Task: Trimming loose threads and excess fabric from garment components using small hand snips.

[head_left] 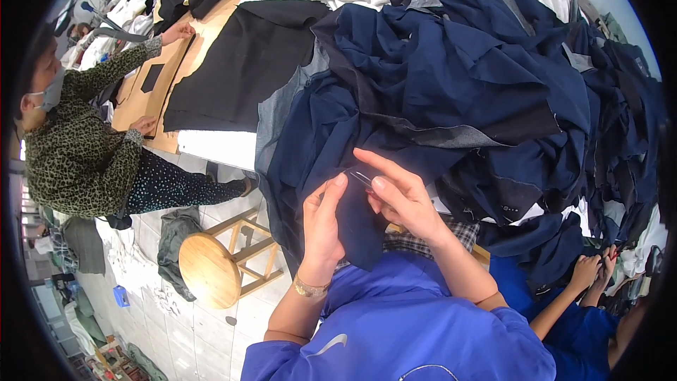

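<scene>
My right hand (409,204) holds small thread snips (362,178). Two slim silvery blades and a bit of red show at its fingers, while the index finger stretches out above. Close by on the left, my left hand (323,222) has thumb and fingers pinched together on the navy cloth (361,236), which hangs down in front of me. The exact spot pinched is hidden by the fingers. The blade tips point toward the left thumb, with a small gap between the hands. The cloth belongs to a large rumpled heap (458,63) with grey-faced edges.
A black fabric panel (247,63) lies left of the heap. Further left, a masked person (84,134) handles a dark strip on a brown board (187,74). A wooden stool (209,270) stands on the tiled floor. At right, another person's hands (596,271) work at dark cloth.
</scene>
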The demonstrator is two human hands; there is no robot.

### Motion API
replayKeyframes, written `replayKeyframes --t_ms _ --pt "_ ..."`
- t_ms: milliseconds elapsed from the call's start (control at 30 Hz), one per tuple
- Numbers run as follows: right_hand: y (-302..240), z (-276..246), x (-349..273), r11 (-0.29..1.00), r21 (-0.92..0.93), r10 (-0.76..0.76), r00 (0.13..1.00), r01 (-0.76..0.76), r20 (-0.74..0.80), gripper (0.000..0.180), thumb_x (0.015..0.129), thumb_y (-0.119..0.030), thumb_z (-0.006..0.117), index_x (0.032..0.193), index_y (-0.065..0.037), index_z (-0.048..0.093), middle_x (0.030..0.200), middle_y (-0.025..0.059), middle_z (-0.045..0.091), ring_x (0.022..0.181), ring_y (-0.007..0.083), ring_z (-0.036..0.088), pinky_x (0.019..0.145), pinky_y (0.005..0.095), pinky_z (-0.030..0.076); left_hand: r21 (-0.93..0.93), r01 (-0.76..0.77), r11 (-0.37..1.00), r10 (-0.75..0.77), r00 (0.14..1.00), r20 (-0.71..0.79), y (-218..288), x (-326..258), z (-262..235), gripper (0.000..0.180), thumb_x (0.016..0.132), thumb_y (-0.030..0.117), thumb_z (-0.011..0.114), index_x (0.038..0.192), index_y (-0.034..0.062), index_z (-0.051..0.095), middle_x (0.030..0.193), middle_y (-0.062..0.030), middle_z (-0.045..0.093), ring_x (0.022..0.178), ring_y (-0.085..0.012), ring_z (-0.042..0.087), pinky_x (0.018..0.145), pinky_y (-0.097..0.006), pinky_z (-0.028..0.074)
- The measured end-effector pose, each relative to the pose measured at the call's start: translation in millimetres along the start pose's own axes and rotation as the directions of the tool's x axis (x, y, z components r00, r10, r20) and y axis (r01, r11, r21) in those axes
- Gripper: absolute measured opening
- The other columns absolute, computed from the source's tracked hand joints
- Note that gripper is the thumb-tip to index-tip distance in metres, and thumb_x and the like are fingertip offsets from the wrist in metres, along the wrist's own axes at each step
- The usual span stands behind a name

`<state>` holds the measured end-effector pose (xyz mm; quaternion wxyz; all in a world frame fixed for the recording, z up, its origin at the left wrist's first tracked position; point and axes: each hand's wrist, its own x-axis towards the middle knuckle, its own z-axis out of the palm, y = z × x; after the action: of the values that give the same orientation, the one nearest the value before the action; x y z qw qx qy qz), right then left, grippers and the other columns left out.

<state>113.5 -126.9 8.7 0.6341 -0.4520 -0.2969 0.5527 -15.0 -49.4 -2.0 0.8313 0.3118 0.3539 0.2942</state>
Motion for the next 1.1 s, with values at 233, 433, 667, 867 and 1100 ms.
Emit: replayKeyframes --t_ms 233,433,667,867,1100 --pt "2.6 1.2 2.1 0.986 0.160 0.035 0.999 -0.037 0.012 0.043 0.096 -0.022 0.049 0.137 -0.010 0.042 0.065 -0.0032 0.048 0.046 -0.0012 0.030 0.041 0.0151 0.021 0.015 0.001 1.000 -0.001 0.999 0.035 -0.1 0.0 -0.9 0.030 0.096 0.023 0.045 0.091 -0.0004 0.062 0.075 -0.0110 0.065 0.067 -0.0159 0.063 0.062 -0.024 0.051" --pt "6.6 2.3 3.8 0.966 0.245 0.094 0.995 -0.082 -0.036 0.042 0.095 -0.020 0.052 0.136 -0.011 0.044 0.064 -0.0025 0.050 0.045 -0.0014 0.030 0.038 0.0153 0.019 0.003 -0.009 1.000 0.009 0.999 0.041 -0.3 -0.7 1.3 0.026 0.095 0.022 0.048 0.092 0.0008 0.063 0.076 -0.0096 0.066 0.066 -0.0147 0.063 0.062 -0.023 0.051" --pt "-2.4 4.0 0.4 0.948 0.295 0.135 0.990 -0.119 -0.035 0.041 0.095 -0.016 0.050 0.136 -0.010 0.044 0.064 -0.0018 0.051 0.043 -0.0017 0.030 0.037 0.0152 0.020 -0.010 -0.021 1.000 0.021 1.000 0.017 -2.4 -1.1 0.0 0.023 0.094 0.020 0.051 0.099 0.0020 0.064 0.085 -0.0077 0.067 0.072 -0.0128 0.065 0.066 -0.022 0.052" --pt "-3.8 2.9 -2.6 0.909 0.382 0.173 0.985 -0.167 0.018 0.041 0.096 -0.016 0.048 0.136 -0.011 0.043 0.065 -0.0002 0.052 0.040 -0.0011 0.029 0.036 0.0156 0.020 -0.033 -0.048 0.998 0.049 0.998 0.045 -1.6 -0.4 -0.8 0.025 0.094 0.019 0.050 0.106 0.0014 0.063 0.092 -0.0076 0.068 0.078 -0.0130 0.065 0.071 -0.023 0.052" --pt "0.3 2.2 -2.8 0.889 0.413 0.207 0.978 -0.198 0.024 0.040 0.096 -0.016 0.047 0.136 -0.013 0.044 0.065 0.0015 0.053 0.038 -0.0006 0.029 0.035 0.0155 0.020 -0.024 -0.041 0.999 0.042 0.998 0.049 -3.1 0.2 -2.1 0.025 0.094 0.018 0.050 0.108 0.0012 0.063 0.094 -0.0075 0.068 0.081 -0.0130 0.065 0.073 -0.023 0.052"
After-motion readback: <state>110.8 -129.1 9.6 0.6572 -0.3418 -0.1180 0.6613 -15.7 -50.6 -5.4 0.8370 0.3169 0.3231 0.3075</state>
